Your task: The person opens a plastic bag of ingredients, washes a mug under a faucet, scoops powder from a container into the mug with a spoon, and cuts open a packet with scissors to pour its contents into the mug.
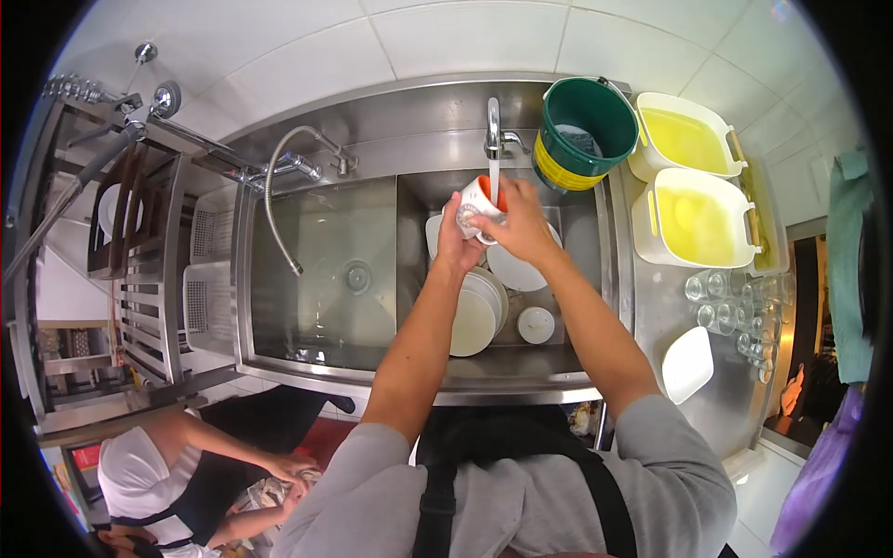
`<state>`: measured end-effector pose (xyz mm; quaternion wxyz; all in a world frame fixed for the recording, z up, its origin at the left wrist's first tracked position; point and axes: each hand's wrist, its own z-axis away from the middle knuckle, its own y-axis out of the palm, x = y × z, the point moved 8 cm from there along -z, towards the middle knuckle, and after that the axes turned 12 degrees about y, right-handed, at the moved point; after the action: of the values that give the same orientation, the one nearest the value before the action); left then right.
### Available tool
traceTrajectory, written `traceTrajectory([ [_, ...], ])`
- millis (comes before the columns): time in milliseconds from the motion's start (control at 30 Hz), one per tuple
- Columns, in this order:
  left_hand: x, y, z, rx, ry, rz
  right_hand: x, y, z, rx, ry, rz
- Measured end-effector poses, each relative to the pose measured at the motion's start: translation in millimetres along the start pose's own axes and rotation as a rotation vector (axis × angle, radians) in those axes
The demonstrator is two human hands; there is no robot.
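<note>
Head view: from where I stand, the stacked plates (473, 321) sit near, in the right basin, with a small round white dish (536, 325) to their right. Beyond and above them, the white cup (470, 212) is in the person's hands, by the running water. The left hand (450, 244) is curled round its left side; the right hand (528, 228) has its fingers closed against the right side. Orange shows at the mouth; I can't tell if that's lining or sponge. I'd want a firm left grip, since wet china may slip, and the mouth turned squarely under the stream from the tap (493, 126) at the far side, well clear of the spout.
</note>
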<state>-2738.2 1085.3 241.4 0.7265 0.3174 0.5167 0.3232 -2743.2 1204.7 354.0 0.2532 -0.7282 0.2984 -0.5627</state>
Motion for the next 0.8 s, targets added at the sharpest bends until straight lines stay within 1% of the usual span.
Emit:
traceTrajectory([
  [33, -2.5, -5.3, -8.0, 0.049, 0.012, -0.034, 2.4, -6.1, 2.9, -0.113, -0.092, 0.007],
  [67, 0.1, -12.2, -10.2, 0.091, 0.018, -0.068, -10.4, 19.2, -1.2, 0.177, 0.027, -0.181],
  [100, 7.1, -26.0, -9.7, 0.049, 0.002, -0.166, -20.7, 45.2, -1.6, 0.462, 0.155, -0.372],
  [133, 6.7, -24.9, -8.4, 0.017, -0.012, -0.268, -26.5, 67.7, 0.4, 0.737, 0.279, -0.566],
  [167, 3.7, -23.1, -9.2, -0.014, -0.019, -0.370, -33.4, 71.9, -10.4, 0.699, 0.329, -0.689],
  [267, -11.3, -20.2, -8.3, 0.058, -0.141, -0.491, -59.5, 104.6, -9.8, 0.757, 0.808, -0.985],
  [300, -10.3, -21.2, -11.0, 0.020, -0.111, -0.463, -79.2, 120.0, -17.5, 0.543, 0.901, -0.806],
  [367, -3.4, -35.4, -17.8, -0.059, -0.128, -0.307, -52.6, 107.1, -18.4, 0.409, 0.731, -0.357],
  [400, -3.7, -38.0, -25.0, -0.092, -0.130, -0.229, -22.2, 82.5, -19.8, 0.428, 0.514, -0.196],
  [433, -7.2, -36.2, -26.3, -0.087, -0.164, -0.257, 10.2, 55.4, -19.1, 0.406, 0.298, -0.036],
  [533, -10.8, -25.0, -12.8, -0.087, -0.280, -0.322, -19.9, 84.8, -2.6, 0.748, -0.060, -0.303],
  [567, -4.7, -30.8, -14.3, -0.095, -0.287, -0.444, -19.3, 66.3, -4.3, 0.959, 0.220, -0.133],
  [667, 11.3, -33.4, -24.6, -0.119, -0.206, -0.273, -52.5, 78.1, -21.7, 0.678, 0.460, -0.327],
  [700, 14.2, -39.8, -24.0, -0.127, -0.207, -0.247, -88.0, 107.7, -24.5, 0.399, 0.497, -0.202],
  [800, 21.5, -13.9, -11.1, -0.182, -0.195, -0.085, -36.7, 61.5, -36.7, 0.441, 0.633, -0.061],
])
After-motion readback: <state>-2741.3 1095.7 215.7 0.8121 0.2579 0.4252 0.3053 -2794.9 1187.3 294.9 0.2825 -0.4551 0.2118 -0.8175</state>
